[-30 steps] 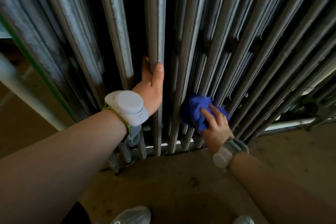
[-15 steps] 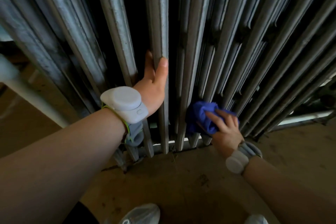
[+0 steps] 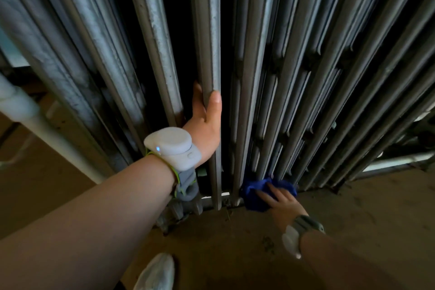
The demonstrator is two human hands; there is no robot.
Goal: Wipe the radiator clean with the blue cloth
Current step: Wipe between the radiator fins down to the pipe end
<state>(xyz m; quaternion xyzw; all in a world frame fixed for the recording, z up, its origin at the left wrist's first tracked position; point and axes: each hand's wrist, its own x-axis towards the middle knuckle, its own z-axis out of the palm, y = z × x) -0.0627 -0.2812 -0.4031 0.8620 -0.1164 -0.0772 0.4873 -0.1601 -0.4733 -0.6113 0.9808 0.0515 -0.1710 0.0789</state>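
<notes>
A tall grey cast-iron radiator [image 3: 259,54] of many vertical columns fills the upper view. My left hand [image 3: 206,122] grips one column near its lower part, thumb on the right side and fingers hidden behind the metal. The bunched blue cloth [image 3: 255,193] is pressed against the foot of the columns just above the floor. My right hand [image 3: 281,200] lies over the cloth, fingers spread on it and pushing it against the radiator's base. Both wrists wear white bands.
A white pipe [image 3: 35,120] runs diagonally at the left of the radiator. Another pale pipe [image 3: 397,161] lies low at the right. The brown floor [image 3: 235,254] has scattered dirt, and the toe of a light shoe [image 3: 156,273] shows at the bottom.
My right hand has slid the blue cloth down the columns to the radiator's foot. My left hand keeps its grip on the same column.
</notes>
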